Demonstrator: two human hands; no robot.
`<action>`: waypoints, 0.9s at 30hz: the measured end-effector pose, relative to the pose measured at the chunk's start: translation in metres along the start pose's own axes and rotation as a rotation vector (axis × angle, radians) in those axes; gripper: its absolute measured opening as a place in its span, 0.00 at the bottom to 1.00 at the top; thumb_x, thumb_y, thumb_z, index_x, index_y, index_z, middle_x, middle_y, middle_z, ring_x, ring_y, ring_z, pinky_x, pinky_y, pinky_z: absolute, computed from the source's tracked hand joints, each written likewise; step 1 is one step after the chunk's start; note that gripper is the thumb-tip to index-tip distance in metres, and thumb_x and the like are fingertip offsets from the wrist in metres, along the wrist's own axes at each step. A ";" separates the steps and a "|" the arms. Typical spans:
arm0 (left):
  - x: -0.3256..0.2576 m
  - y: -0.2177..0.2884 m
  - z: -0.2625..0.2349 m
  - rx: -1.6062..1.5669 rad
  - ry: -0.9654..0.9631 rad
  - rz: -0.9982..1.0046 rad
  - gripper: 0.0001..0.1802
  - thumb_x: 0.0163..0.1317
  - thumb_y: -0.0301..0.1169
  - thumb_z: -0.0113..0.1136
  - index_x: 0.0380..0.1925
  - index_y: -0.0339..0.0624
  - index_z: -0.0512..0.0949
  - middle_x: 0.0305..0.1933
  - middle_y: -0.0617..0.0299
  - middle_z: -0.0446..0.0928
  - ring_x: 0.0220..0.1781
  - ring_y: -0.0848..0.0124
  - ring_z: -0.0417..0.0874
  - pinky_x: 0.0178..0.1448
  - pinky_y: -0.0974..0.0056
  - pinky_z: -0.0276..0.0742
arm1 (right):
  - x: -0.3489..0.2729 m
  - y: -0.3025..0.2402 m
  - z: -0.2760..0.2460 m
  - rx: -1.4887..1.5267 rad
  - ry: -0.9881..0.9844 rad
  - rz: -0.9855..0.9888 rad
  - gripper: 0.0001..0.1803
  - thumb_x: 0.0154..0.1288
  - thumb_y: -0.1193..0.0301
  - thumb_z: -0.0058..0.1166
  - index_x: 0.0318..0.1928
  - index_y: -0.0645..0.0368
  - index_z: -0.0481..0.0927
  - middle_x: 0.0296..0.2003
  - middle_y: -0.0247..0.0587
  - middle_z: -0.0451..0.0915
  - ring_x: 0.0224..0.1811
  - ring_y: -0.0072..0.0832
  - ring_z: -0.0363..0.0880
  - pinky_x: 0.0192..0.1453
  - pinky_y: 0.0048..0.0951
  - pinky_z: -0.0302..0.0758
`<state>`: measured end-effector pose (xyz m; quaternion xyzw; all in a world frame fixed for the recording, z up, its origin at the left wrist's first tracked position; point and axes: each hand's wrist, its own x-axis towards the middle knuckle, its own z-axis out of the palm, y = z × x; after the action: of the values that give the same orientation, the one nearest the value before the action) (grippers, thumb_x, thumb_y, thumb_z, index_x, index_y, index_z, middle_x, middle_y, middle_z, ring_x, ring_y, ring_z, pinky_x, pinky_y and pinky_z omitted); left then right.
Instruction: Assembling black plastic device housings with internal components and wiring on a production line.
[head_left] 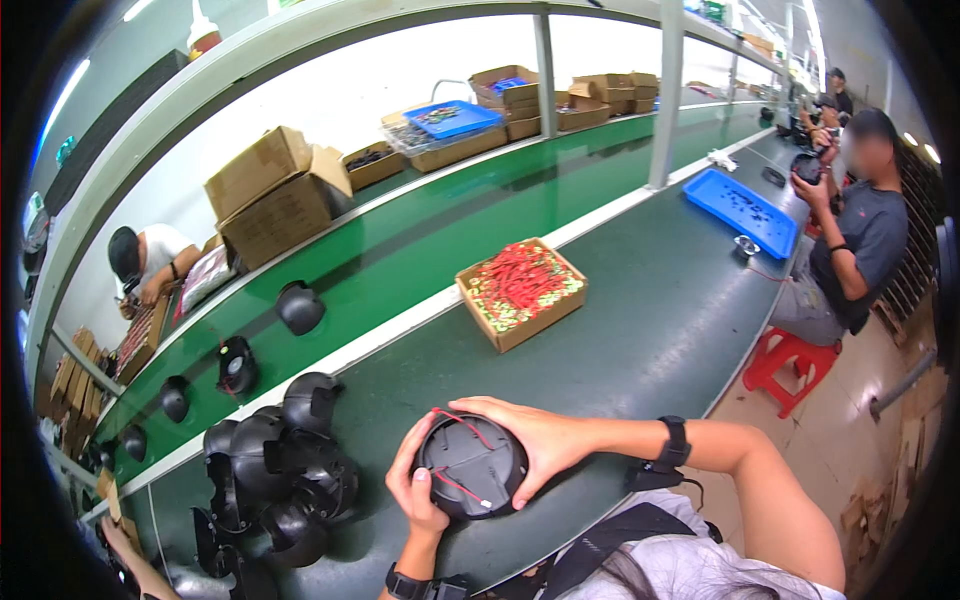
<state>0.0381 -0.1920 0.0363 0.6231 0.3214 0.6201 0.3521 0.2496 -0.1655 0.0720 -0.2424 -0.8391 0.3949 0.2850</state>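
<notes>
Centrally in the head view, a round black housing (470, 465) with thin red wires across its flat face is held just above the near edge of the dark green bench (650, 330). It is gripped by both hands: the left hand (415, 490) is wrapped round its left rim with the thumb laid on the face, and the right hand (530, 435) is spread over its top and right rim, fingers closed against it. The part would best be kept steady between both palms, and the red wires kept free of the fingers, since they look thin and could, by judgement, be snagged or pulled.

Just to the left, a heap of similar black shells (270, 470) is piled on the bench, near the held part but not touching it. Further black parts are set along the green conveyor belt (420, 240) behind. An open cardboard box of red wired pieces (522, 290) stands well beyond the hands, with clear bench between. A blue tray (742, 210) lies farther right, beside a seated person (860, 240) on a red stool (790, 365). Cardboard cartons (275, 195) are stacked beyond the belt. Nothing is seen blocking the hands; the heap at the left crowds that side most.
</notes>
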 end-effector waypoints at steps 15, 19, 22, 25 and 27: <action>-0.014 -0.014 0.008 -0.185 0.289 -0.247 0.33 0.59 0.48 0.42 0.53 0.29 0.70 0.59 0.43 0.71 0.61 0.51 0.73 0.66 0.48 0.64 | -0.029 0.034 -0.063 1.260 0.221 0.209 0.51 0.48 0.69 0.70 0.71 0.54 0.54 0.66 0.41 0.62 0.68 0.33 0.63 0.70 0.40 0.62; -0.014 -0.013 -0.007 -0.288 0.255 -0.295 0.25 0.66 0.40 0.37 0.49 0.28 0.73 0.53 0.43 0.75 0.59 0.50 0.75 0.67 0.48 0.67 | -0.010 0.025 -0.149 1.016 0.474 -0.002 0.56 0.42 0.62 0.75 0.70 0.55 0.55 0.64 0.42 0.64 0.65 0.36 0.66 0.68 0.41 0.64; -0.014 -0.011 -0.008 -0.296 0.233 -0.306 0.25 0.67 0.39 0.36 0.49 0.27 0.73 0.53 0.42 0.75 0.58 0.50 0.75 0.66 0.48 0.68 | 0.019 0.084 -0.237 0.416 0.741 0.055 0.61 0.34 0.57 0.78 0.69 0.61 0.57 0.59 0.46 0.70 0.61 0.37 0.70 0.66 0.38 0.66; -0.012 -0.009 -0.008 -0.296 0.228 -0.335 0.26 0.66 0.40 0.37 0.47 0.26 0.73 0.52 0.42 0.75 0.58 0.49 0.75 0.64 0.48 0.69 | 0.039 0.151 -0.296 0.016 0.926 0.345 0.66 0.25 0.51 0.80 0.67 0.66 0.59 0.57 0.50 0.72 0.60 0.38 0.72 0.65 0.33 0.67; -0.010 -0.010 -0.005 -0.240 0.244 -0.337 0.26 0.65 0.41 0.37 0.45 0.26 0.74 0.51 0.41 0.75 0.57 0.48 0.76 0.61 0.47 0.72 | 0.057 0.187 -0.306 -0.281 0.960 0.475 0.69 0.21 0.44 0.77 0.65 0.68 0.60 0.58 0.55 0.71 0.60 0.44 0.71 0.66 0.35 0.66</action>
<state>0.0336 -0.1945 0.0220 0.4347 0.3852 0.6571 0.4805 0.4474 0.1374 0.0990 -0.6136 -0.5819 0.1775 0.5034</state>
